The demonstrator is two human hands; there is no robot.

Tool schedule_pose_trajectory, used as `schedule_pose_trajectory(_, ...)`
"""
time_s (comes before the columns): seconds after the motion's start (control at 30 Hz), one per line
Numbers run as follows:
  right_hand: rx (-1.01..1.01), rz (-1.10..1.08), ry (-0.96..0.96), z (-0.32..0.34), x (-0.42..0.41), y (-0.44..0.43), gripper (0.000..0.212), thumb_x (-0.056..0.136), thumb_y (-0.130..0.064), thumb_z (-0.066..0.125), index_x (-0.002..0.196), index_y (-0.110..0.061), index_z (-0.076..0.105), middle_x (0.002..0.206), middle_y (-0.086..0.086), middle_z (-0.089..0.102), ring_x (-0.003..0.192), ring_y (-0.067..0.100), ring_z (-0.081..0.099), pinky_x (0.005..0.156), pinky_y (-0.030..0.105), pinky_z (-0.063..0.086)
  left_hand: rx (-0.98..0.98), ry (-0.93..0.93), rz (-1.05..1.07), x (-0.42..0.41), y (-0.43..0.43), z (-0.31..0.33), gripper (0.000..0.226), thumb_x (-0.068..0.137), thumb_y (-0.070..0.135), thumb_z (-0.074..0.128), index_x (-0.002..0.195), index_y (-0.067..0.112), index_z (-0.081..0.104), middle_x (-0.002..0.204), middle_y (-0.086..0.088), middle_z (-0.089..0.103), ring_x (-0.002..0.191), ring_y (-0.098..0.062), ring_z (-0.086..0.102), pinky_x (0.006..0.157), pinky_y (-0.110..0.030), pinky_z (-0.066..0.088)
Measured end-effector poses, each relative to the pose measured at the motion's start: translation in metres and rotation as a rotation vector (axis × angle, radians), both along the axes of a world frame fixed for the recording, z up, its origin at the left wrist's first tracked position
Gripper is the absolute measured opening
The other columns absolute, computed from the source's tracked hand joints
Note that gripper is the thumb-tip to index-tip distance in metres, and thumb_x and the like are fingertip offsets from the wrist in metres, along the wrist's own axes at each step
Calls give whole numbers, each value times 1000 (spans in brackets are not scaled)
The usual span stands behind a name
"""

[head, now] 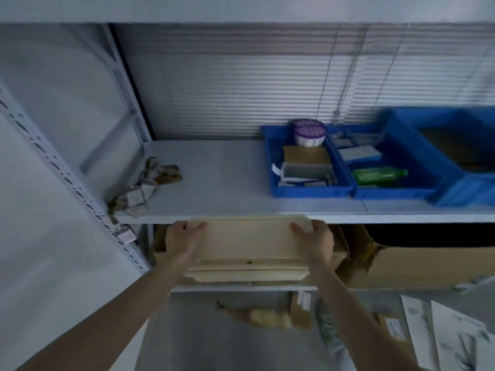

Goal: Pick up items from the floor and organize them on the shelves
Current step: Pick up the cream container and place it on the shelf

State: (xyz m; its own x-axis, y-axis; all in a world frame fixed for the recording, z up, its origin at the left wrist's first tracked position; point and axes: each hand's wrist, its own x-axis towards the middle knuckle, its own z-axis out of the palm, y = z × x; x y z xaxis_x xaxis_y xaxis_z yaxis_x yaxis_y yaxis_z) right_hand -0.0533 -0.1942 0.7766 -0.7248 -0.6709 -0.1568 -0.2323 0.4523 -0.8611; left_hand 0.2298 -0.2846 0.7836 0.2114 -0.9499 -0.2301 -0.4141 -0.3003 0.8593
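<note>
A flat cream-coloured tray-like piece point(247, 242) with stepped moulded edges is held level just below and in front of the white shelf board point(214, 183). My left hand point(182, 241) grips its left end, thumb on top. My right hand point(314, 241) grips its right end the same way. The tray's far edge sits at the shelf's front lip point(267, 219). Both forearms reach up from the bottom of the view.
Keys with tags point(146, 187) lie at the shelf's left. Blue bins point(310, 190) at the right hold a purple-lidded tub point(309, 132), boxes and a green bottle point(379, 174). Cardboard boxes point(417, 266) fill the shelf below. Papers and packets point(439, 333) lie on the floor.
</note>
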Motion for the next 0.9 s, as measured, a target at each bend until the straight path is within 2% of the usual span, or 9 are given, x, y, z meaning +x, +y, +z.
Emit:
schedule_pose_trajectory(0.07,-12,21,-17,15,26,-32,58,82,-47,74,128,-17,55,120,7,60,91,18,57,68,29,47,-13,-33,-7,26,-31,14,46,80,38,77,100,-2,70,100,-19,71,94,-37,66,71,-38,47)
schedule_pose_trajectory(0.17,-1,70,-32,25,56,-82,55,86,-42,72,130,-15,54,124,11,59,94,21,56,78,34,50,-14,-67,4,53,-84,26,46,83,40,74,104,-1,68,104,-18,70,93,-35,65,70,-39,47)
schedule_pose_trajectory(0.23,3,84,-46,26,63,-116,53,88,-38,71,131,-13,54,127,12,59,95,22,56,81,34,51,-22,-79,-13,58,-121,31,48,84,40,73,107,-2,67,110,-21,70,95,-35,65,77,-41,49)
schedule_pose_trajectory(0.33,19,86,-37,27,67,-162,53,90,-32,70,136,-11,53,130,12,58,105,27,58,81,34,48,-27,-105,-17,56,-172,35,57,88,35,71,127,-5,58,132,-21,61,120,-37,58,95,-38,44)
schedule_pose_trajectory(0.4,14,103,-27,23,63,-192,53,90,-31,69,137,-11,53,128,12,61,109,29,61,83,36,51,-28,-90,-42,52,-201,31,57,89,31,70,132,-4,56,137,-21,57,126,-36,54,95,-35,41)
schedule_pose_trajectory(0.53,47,152,11,13,46,-253,46,89,-30,68,130,-11,58,111,9,68,92,24,65,73,36,55,-40,-47,-57,45,-256,2,61,84,33,74,130,-4,59,135,-19,60,125,-36,55,104,-40,43)
schedule_pose_trajectory(0.63,55,173,50,4,36,-291,36,89,-29,64,121,-14,62,102,7,67,77,19,62,57,30,49,-16,-26,-26,36,-285,-11,49,84,31,75,120,0,65,123,-18,66,114,-35,61,94,-41,47)
schedule_pose_trajectory(0.77,66,240,117,-5,32,-312,42,91,-35,57,130,-21,52,131,9,52,100,26,57,65,34,48,-135,-131,-81,39,-302,-24,52,82,49,72,114,10,64,116,-10,68,109,-31,62,92,-41,51)
schedule_pose_trajectory(0.9,32,516,424,-18,29,-286,68,87,-68,48,146,-37,31,153,-3,30,138,23,35,100,43,46,-265,-373,-298,46,-272,-32,79,75,75,58,138,28,50,146,-3,44,135,-26,43,108,-45,41)
